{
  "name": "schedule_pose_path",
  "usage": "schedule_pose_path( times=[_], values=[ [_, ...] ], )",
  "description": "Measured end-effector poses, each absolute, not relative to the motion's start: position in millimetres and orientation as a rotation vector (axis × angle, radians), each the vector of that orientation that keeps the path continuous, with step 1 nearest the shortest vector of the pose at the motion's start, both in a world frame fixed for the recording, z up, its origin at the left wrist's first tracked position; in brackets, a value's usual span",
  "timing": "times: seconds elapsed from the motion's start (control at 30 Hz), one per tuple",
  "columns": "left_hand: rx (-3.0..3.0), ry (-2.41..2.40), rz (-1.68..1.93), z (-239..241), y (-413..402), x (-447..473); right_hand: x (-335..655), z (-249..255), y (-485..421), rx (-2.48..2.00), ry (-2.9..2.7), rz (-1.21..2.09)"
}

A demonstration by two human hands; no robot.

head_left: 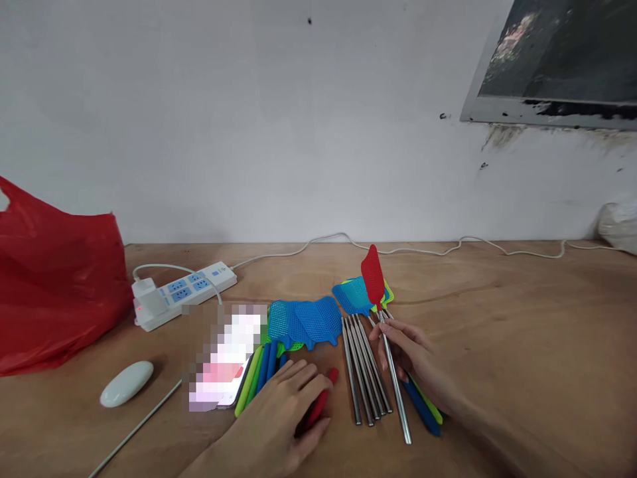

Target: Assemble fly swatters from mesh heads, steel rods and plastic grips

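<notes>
while the right hand (408,352) pinched the steel rod (397,398) of a red swatter (373,279) between thumb and fingers, the swatter's head stood tilted up above the desk (522,345) and the rod's free end pointed back toward the person. the left hand (279,418) lay palm down over a red grip (321,401) on the desk just left of a row of bare rods (363,375); whether it clasped the grip or only rested on it could not be told. blue swatter heads (303,323) lay behind that hand, with green and blue grips (261,375) beside a phone (223,362). more coloured grips (423,408) lay under the right wrist.

judging from this, the step in hand looked like pairing the red swatter's rod with its red grip. the next move seemed to call for lifting the grip, lining its open end up with the rod's bare tip, and pushing straight along the rod without bending it.
</notes>
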State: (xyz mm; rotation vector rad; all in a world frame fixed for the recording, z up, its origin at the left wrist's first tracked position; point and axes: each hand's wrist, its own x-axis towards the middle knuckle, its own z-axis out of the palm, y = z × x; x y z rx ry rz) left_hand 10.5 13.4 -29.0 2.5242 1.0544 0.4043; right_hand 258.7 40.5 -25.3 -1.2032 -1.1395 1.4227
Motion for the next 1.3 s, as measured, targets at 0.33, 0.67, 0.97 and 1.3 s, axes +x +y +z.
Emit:
schedule_pose_path(
  times=[0.33, 0.67, 0.97, 1.3],
  values=[
    [2.205, 1.019, 0.726, -26, 10, 10, 258, -29, 44, -1.036, -0.909, 1.496],
    [2.089, 1.009, 0.648, -23, 7, 9, 256, -22, 44, -0.955, -0.824, 1.426],
    [2.024, 1.091, 0.673, -33, 8, 8, 260, -28, 47, -0.946, -0.922, 1.324],
    [1.908, 1.195, 0.728, -39, 10, 7, 265, -38, 47, -0.986, -1.084, 1.325]
  ],
)
